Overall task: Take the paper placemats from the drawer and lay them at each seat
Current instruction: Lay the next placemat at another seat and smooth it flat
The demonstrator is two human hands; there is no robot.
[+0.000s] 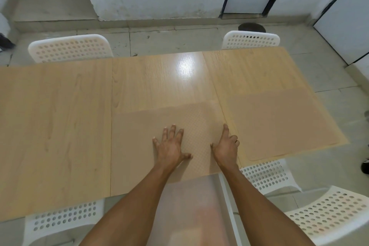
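A tan paper placemat (pixel 139 136) with a fine dotted texture lies on the near middle of the light wooden table (pixel 56 126). Its near part hangs over the table's front edge as a pale translucent flap. My left hand (pixel 171 147) presses flat on it with fingers spread. My right hand (pixel 225 147) rests at the mat's right edge, with index finger and thumb stretched out and the other fingers curled, and holds nothing. A second placemat (pixel 279 124) lies flat on the near right end of the table.
White perforated chairs stand at the far left (pixel 69 48), far right (pixel 251 40), near left (pixel 63 219) and near right (pixel 267 175). Another chair (pixel 329 211) stands apart at the lower right. A dark round object (pixel 251 26) sits on the tiled floor behind the far right chair.
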